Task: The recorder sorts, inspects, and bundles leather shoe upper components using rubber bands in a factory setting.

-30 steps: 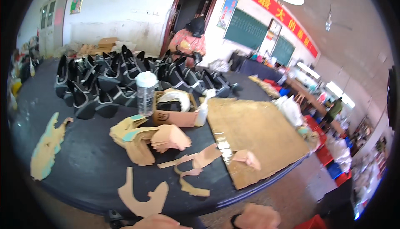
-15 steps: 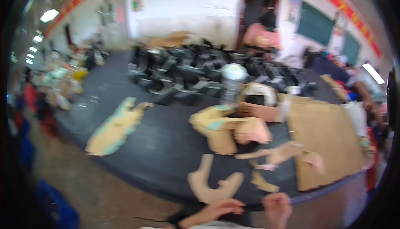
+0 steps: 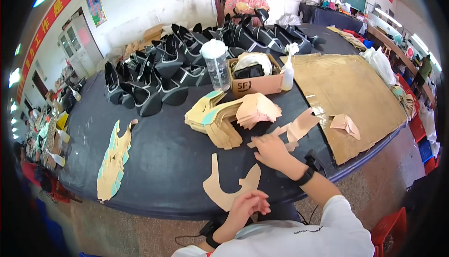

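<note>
Right hand (image 3: 275, 152) now reaches farther forward in the head view, onto the tan strips (image 3: 303, 125), putting them within grasp; whether it pinches any, I cannot tell. Left hand (image 3: 246, 206), empty, fingers loosely parted, hangs by the curved tan cutout (image 3: 219, 192), the tan stack (image 3: 227, 116) beyond both.

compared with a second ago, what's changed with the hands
The right hand has reached forward over the table to the pale strips; whether it grips one is unclear. The left hand stays near the curved piece. The stacked pieces and bottle look unmoved.
</note>
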`<state>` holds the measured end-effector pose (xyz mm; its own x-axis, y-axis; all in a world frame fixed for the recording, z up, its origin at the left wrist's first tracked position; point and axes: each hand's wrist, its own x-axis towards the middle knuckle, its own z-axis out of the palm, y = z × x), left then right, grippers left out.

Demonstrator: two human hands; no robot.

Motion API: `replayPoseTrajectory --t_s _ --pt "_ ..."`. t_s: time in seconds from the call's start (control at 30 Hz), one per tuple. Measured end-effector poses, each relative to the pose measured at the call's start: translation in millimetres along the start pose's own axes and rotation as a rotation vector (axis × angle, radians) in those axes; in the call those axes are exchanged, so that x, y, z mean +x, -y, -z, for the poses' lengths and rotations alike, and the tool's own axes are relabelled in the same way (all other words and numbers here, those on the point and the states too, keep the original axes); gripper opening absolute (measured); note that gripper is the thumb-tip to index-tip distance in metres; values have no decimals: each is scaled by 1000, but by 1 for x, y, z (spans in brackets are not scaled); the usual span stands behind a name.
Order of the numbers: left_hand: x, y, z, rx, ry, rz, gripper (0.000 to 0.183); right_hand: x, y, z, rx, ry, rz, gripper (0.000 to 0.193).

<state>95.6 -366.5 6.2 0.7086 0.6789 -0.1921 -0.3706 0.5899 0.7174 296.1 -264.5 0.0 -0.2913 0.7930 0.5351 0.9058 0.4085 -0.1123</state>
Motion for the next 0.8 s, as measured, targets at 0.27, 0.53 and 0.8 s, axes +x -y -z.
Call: replayPoseTrajectory --t_s 0.27,0.53,0.8 --pt "-4 -19 -11 260 23 -9 21 26 -8 7 -63 -19 127 4" --pt "39 -32 -36 788 -469 -635 27 47 39 86 1255 305 -511 3" --pt "29 -31 -5 776 -459 -525 21 49 56 84 1676 466 -447 26"
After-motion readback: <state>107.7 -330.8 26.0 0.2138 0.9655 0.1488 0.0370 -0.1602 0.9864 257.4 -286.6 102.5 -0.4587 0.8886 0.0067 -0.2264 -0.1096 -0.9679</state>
